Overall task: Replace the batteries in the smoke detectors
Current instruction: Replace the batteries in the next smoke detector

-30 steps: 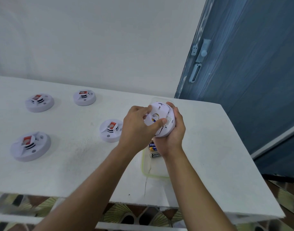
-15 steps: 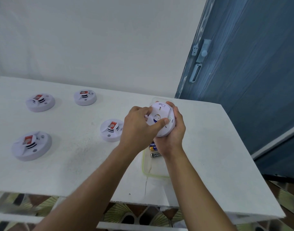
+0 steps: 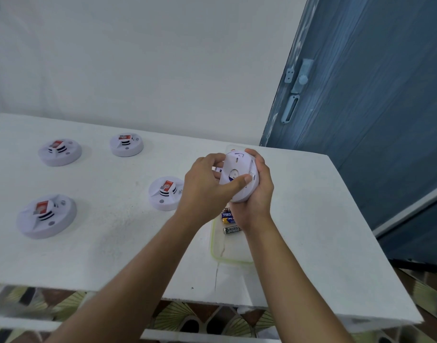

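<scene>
Batteries (image 3: 230, 229) partly behind right hand (image 3: 260, 194)

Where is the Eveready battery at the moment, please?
In the head view, the Eveready battery lies in the clear tray right of centre, just below the right hand, nearer than the blue battery.

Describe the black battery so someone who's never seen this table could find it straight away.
On the white table, find the clear tray with a greenish rim near the right end. The black battery lies in it on its side, nearest the front edge; the batteries beside it are blue and yellow.
</scene>
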`<state>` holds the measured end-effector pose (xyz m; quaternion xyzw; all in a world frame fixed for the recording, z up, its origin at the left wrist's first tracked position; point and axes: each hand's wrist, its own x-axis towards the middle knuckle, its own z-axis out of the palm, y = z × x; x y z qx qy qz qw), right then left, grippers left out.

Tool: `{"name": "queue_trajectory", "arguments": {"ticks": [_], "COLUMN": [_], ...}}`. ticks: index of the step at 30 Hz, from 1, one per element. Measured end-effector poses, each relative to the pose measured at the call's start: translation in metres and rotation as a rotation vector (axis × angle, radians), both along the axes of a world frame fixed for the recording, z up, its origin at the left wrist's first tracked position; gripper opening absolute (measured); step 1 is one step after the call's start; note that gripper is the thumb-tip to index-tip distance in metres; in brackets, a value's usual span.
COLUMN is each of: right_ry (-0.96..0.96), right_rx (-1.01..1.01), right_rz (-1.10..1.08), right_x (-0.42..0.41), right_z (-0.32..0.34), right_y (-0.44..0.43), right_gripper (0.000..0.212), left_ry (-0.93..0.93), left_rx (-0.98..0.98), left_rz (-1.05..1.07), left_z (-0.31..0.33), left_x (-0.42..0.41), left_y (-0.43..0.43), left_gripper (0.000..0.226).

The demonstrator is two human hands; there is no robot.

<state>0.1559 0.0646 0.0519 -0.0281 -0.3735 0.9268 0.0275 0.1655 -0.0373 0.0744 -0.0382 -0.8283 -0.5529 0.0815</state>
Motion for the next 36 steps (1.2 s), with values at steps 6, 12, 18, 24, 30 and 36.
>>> {"name": "queue_trajectory", "arguments": {"ticks": [6, 12, 18, 24, 30, 36], "right_ry": [-0.003, -0.012, -0.013, 0.011, 0.021, 0.004], "right_rx": [0.000, -0.020, -0.058, -0.020, -0.084, -0.097], "right_rz": [-0.026, -0.056, -0.044, -0.073, -0.050, -0.051], "right_x": [0.001, -0.001, -0.001, -0.003, -0.004, -0.006], "right_z": [0.000, 0.002, 0.000, -0.004, 0.000, 0.000], "right_y": [-0.003, -0.007, -0.005, -0.005, -0.005, -0.006], "right_gripper": [0.023, 0.023, 0.024, 0.023, 0.021, 0.021], "left_ry": [-0.078, -0.034, -0.030, -0.055, -0.027, 0.000], "left_rx": [0.089, 0.067, 0.018, 0.120, 0.112, 0.132], "left_rz": [0.052, 0.054, -0.035, -0.010, -0.031, -0.002], "left_z": [0.002, 0.001, 0.000, 0.002, 0.000, -0.003], "left_x": [-0.001, 0.001, -0.002, -0.006, -0.009, -0.008], "left_y": [-0.002, 0.001, -0.002, -0.007, -0.007, -0.003], "left_gripper": [0.054, 0.061, 0.060, 0.057, 0.069, 0.066]}}
